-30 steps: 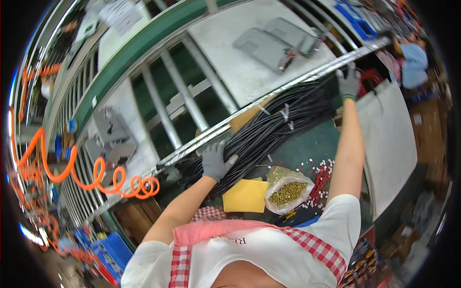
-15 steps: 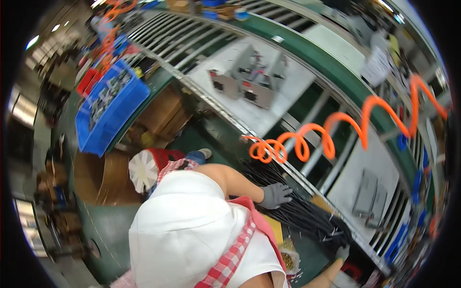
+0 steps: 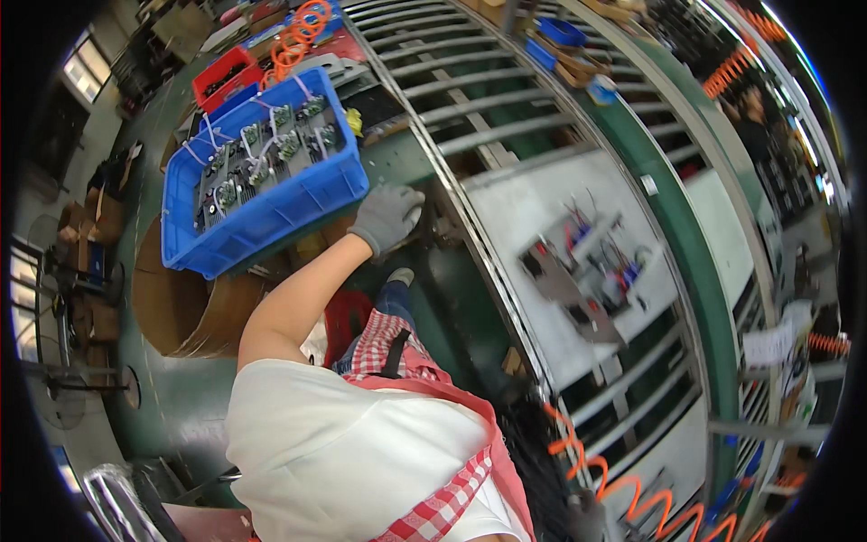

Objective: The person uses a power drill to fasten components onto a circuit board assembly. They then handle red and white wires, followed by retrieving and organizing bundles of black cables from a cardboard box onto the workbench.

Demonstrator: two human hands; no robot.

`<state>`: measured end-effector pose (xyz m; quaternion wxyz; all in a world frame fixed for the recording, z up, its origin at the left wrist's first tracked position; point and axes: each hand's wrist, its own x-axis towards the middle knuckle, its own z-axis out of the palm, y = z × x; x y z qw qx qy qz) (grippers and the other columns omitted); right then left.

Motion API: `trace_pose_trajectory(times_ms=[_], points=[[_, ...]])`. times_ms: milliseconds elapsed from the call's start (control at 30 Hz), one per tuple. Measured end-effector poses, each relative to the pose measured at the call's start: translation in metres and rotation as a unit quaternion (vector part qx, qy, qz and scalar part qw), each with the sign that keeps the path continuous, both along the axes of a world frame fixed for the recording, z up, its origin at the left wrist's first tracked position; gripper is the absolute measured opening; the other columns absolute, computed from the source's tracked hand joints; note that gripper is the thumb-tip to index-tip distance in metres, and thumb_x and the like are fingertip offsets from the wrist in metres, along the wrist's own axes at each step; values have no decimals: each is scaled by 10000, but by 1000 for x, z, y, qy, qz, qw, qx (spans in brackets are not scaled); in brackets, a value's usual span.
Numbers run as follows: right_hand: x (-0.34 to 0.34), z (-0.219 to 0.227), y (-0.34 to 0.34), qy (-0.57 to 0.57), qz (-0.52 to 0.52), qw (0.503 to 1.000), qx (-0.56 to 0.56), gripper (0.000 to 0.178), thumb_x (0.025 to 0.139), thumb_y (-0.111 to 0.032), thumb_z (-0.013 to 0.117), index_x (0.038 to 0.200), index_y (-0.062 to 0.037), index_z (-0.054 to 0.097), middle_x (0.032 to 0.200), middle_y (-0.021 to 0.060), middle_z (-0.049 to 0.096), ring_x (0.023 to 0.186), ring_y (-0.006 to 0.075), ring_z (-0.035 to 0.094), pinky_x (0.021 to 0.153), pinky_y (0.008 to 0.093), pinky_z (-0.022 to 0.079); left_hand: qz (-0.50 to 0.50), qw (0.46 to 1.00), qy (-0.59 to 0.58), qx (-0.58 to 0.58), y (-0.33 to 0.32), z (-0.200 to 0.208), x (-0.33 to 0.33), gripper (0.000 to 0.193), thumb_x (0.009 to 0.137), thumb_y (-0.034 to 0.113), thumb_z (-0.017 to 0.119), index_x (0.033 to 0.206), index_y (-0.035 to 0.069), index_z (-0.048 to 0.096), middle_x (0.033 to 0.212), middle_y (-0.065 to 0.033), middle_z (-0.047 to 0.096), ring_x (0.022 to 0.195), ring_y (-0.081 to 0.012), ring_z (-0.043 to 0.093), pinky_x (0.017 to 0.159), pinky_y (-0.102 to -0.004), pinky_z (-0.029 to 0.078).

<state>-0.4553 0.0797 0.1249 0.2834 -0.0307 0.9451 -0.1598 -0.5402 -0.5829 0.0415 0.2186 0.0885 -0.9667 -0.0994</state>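
Note:
My left hand (image 3: pixel 386 219), in a grey glove, reaches out to the bench edge beside the blue bin (image 3: pixel 302 194). Its fingers are curled, and a pale edge shows by the fingertips, too small to make out. Rows of metal parts with small green boards and white wires (image 3: pixel 262 154) fill that bin. My right hand (image 3: pixel 587 517), also gloved, is low in the picture beside a heap of long black cables (image 3: pixel 528 443). Blur and the frame's edge hide its fingers. An orange coiled air hose (image 3: pixel 623 497) passes next to it.
Along my right runs a roller conveyor (image 3: pixel 479 137) carrying a white board (image 3: pixel 564 357) with opened metal units and wiring (image 3: pixel 587 271). A red bin (image 3: pixel 226 79) stands beyond the blue one. Below the bench are a large cardboard box (image 3: pixel 181 307) and a red stool (image 3: pixel 348 321).
My left hand has left the black cables and swung forward to the blue bin's side. My right hand has shifted toward the lower edge. The whole view has turned left.

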Motion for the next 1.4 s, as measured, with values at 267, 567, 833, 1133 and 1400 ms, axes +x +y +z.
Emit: trace_pose_trajectory(times_ms=[267, 567, 833, 1133, 1400], points=[[-158, -45, -287, -122, 16, 988, 93, 592, 869, -477, 551, 1327, -111, 473, 1306, 194, 472, 1170, 364, 460, 946, 428, 388, 224, 919, 276, -169, -346, 91, 22, 139, 813, 157, 577, 922, 79, 612, 927, -104, 621, 884, -309, 582, 822, -441, 457], [-249, -54, -465, -167, -100, 981, -22, 531, 864, -404, 560, 1280, -82, 487, 1177, 182, 522, 1027, 331, 508, 836, 401, 416, 450, 869, -164, 123, -674, 4, 129, 276, 792, 308, 588, 988, 143, 691, 993, -129, 675, 942, -323, 626, 842, -415, 482], [-284, -46, -518, -183, -133, 974, -27, 477, 861, -340, 568, 1239, -57, 500, 1063, 172, 566, 899, 301, 551, 739, 377, 440, 212, 784, -473, 341, -727, -103, 44, 501, 810, 395, 556, 1233, 132, 607, 1270, -141, 574, 1161, -310, 545, 960, -431, 436], [-303, -34, -528, -206, -175, 963, -6, 417, 856, -267, 577, 1192, -29, 515, 934, 160, 615, 755, 268, 599, 628, 350, 467, 118, 750, -618, 205, -729, -171, 8, 490, 820, 318, 565, 1228, 49, 594, 1253, -184, 574, 1129, -334, 574, 925, -450, 459], [-316, -30, -548, -243, -202, 944, -100, 230, 902, -196, 542, 1055, -25, 549, 747, 74, 617, 546, 138, 569, 474, 237, 405, 115, 771, -615, 122, -727, -132, 26, 385, 795, 207, 577, 1120, 13, 645, 1143, -217, 620, 1052, -356, 615, 871, -444, 489]])
